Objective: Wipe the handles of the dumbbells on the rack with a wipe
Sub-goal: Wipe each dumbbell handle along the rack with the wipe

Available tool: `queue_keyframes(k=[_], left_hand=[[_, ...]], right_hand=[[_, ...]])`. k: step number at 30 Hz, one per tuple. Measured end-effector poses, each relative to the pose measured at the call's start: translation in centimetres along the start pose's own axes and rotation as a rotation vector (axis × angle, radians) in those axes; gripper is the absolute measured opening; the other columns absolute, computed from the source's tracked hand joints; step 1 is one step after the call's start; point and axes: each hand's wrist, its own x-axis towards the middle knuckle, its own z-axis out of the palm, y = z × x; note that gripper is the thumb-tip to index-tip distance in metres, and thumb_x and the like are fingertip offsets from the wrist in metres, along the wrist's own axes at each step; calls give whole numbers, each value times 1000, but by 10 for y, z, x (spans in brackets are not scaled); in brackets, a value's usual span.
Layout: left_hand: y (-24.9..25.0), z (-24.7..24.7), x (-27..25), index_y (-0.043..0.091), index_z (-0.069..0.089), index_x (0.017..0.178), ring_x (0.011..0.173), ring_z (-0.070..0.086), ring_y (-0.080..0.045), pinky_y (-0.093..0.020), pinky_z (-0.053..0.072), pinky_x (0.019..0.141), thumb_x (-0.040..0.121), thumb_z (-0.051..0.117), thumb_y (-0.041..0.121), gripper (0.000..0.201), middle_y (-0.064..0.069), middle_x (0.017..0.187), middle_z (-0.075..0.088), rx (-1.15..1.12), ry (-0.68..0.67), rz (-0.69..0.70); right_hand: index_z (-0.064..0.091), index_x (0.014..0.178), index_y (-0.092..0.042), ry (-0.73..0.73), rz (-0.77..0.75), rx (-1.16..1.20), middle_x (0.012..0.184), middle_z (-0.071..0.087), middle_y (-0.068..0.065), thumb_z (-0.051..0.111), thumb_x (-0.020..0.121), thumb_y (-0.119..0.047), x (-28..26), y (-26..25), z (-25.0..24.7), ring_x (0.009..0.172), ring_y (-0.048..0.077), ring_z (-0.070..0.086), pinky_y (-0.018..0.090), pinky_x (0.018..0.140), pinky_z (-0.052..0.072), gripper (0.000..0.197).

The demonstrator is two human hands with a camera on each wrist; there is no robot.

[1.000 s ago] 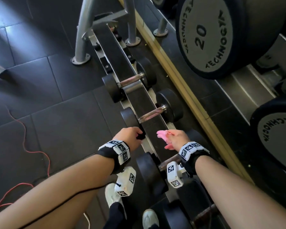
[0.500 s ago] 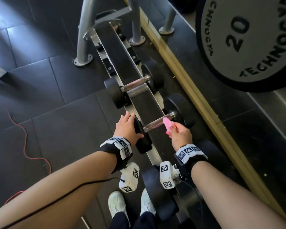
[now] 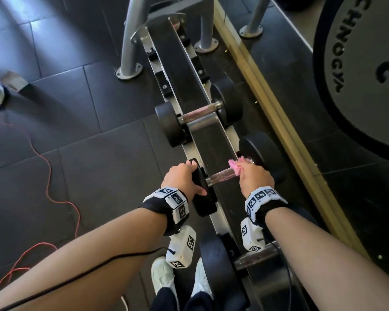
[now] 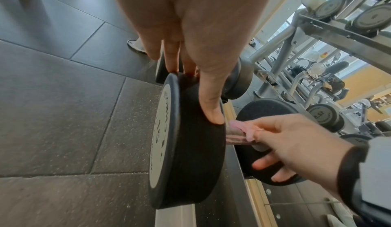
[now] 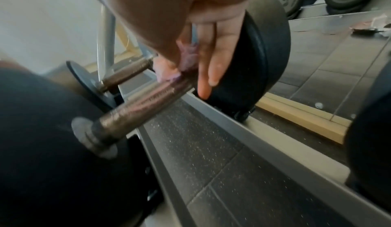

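On the low black rack lie three dumbbells. My left hand grips the left black head of the middle one, thumb along its rim. My right hand pinches a pink wipe against the right end of that dumbbell's metal handle. In the right wrist view the wipe sits bunched on the handle by the right head, the other fingers pointing down. The far dumbbell's handle and the near one's are untouched.
A yellow wooden strip runs along the rack's right side. A big grey-faced weight fills the upper right. Grey rack legs are bolted to the dark tiled floor. A red cable lies left; my shoes stand below.
Both hands moved forward from beside the near dumbbell to the middle one. The left took hold of its left head; the right brought the wipe down onto the right end of its handle.
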Motion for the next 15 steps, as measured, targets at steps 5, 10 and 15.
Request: queue_keyframes(k=[5, 10, 15], left_hand=[[0, -4, 2, 24, 28, 154, 142, 35, -28, -40, 36, 113, 75, 83, 37, 98, 4, 161, 29, 19, -46, -4], [2, -8, 5, 24, 30, 153, 141, 36, -28, -39, 38, 111, 74, 83, 40, 97, 4, 160, 31, 44, -71, -10], [2, -9, 8, 25, 25, 155, 142, 34, -28, -40, 39, 112, 75, 82, 42, 100, 5, 161, 29, 59, -103, -18]], right_hand=[[61, 126, -23, -109, 21, 59, 124, 64, 7, 41, 102, -42, -9, -16, 10, 111, 30, 61, 39, 95, 48, 37], [64, 113, -27, -147, -234, 61, 110, 69, 2, 40, 102, -39, -28, -36, 21, 99, 30, 67, 42, 87, 55, 29], [61, 102, -30, -109, -317, -218, 114, 64, -3, 39, 103, -28, -8, -21, -2, 89, 21, 65, 32, 74, 50, 22]])
